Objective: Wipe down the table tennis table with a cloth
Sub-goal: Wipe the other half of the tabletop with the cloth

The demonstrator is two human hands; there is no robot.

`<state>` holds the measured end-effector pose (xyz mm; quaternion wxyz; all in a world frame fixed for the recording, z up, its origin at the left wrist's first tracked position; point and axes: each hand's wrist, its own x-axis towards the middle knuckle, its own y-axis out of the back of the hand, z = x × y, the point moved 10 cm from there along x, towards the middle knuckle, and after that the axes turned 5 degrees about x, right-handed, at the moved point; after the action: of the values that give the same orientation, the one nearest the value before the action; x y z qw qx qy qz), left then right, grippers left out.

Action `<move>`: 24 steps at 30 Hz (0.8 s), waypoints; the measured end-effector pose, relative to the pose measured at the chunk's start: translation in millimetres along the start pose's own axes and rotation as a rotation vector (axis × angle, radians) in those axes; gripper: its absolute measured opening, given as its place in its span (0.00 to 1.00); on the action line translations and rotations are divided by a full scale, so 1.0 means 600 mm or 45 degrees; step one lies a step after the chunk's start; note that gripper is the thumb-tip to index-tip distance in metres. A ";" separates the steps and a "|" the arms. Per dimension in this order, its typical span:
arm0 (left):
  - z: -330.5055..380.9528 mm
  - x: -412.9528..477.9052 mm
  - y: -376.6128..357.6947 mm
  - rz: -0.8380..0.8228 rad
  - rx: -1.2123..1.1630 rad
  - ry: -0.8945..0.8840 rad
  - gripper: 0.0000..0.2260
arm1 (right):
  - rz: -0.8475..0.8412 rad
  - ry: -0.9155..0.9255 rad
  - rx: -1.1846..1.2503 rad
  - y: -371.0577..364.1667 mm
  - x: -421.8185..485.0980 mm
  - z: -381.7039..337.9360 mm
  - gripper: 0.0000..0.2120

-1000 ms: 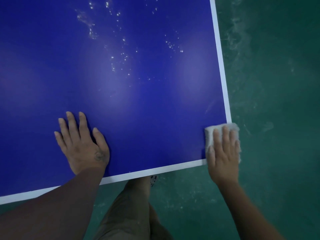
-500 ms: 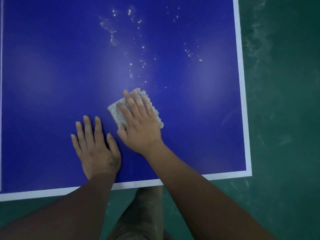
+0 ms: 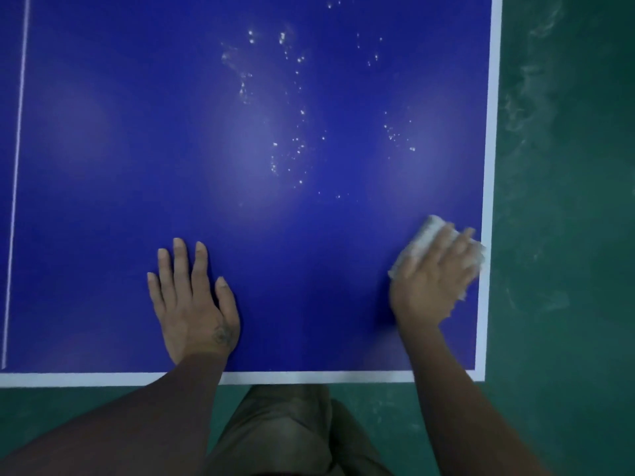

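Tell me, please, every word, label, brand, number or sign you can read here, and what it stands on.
None can be read.
The dark blue table tennis table bears only plain white lines.
The crumpled white cloth under the right hand shows no label.
A small dark mark on the left hand is too blurred to read.

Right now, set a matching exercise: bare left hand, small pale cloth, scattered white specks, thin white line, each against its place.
1 bare left hand
2 small pale cloth
3 white specks
4 thin white line

A far left of the blue table top
B under the right hand, near the right edge
C flat on the table, empty
D beyond both hands

Pairs: 1-C, 2-B, 3-D, 4-A
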<state>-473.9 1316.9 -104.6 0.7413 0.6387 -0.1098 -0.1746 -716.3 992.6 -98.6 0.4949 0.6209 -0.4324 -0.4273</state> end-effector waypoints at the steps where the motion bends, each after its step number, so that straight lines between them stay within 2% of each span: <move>1: 0.000 0.001 0.001 0.002 -0.006 0.004 0.29 | -0.029 0.148 -0.009 -0.013 -0.006 -0.064 0.32; 6: 0.001 0.002 0.001 0.011 0.001 -0.014 0.28 | -0.207 1.076 0.186 -0.053 -0.144 -0.419 0.31; 9: -0.002 0.004 -0.003 0.005 0.008 -0.027 0.29 | -0.272 1.310 0.189 -0.073 -0.171 -0.509 0.30; 12: -0.002 0.005 -0.004 -0.002 0.004 -0.017 0.29 | -0.255 1.311 0.229 -0.072 -0.120 -0.488 0.29; 14: -0.001 0.003 -0.003 0.002 -0.012 -0.011 0.29 | -0.198 1.207 0.261 -0.055 -0.054 -0.426 0.28; 16: -0.003 0.004 -0.006 -0.012 -0.014 -0.007 0.29 | -0.102 1.047 0.142 -0.037 0.029 -0.332 0.29; 18: -0.005 0.004 -0.007 -0.017 -0.004 -0.005 0.29 | -0.057 0.775 0.023 -0.017 0.120 -0.211 0.32; 20: -0.003 0.003 -0.008 -0.019 -0.001 -0.002 0.29 | -0.063 0.314 0.064 0.004 0.188 -0.085 0.34; 21: -0.003 0.005 -0.008 -0.024 0.004 0.000 0.30 | -0.050 0.167 0.067 0.013 0.197 -0.054 0.33; 22: -0.004 0.005 -0.009 -0.027 0.008 -0.002 0.30 | -0.046 0.177 0.043 0.015 0.188 -0.055 0.32; 23: -0.004 0.005 -0.009 -0.025 0.009 -0.003 0.30 | -0.073 0.336 0.017 0.009 0.165 -0.077 0.31; 24: -0.005 0.004 -0.010 -0.019 0.010 -0.004 0.30 | -0.138 0.637 -0.023 -0.008 0.126 -0.109 0.30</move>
<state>-471.0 1317.9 -110.9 0.7374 0.6420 -0.1070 -0.1806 -633.4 936.7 -101.9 0.5684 0.7251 -0.2588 -0.2900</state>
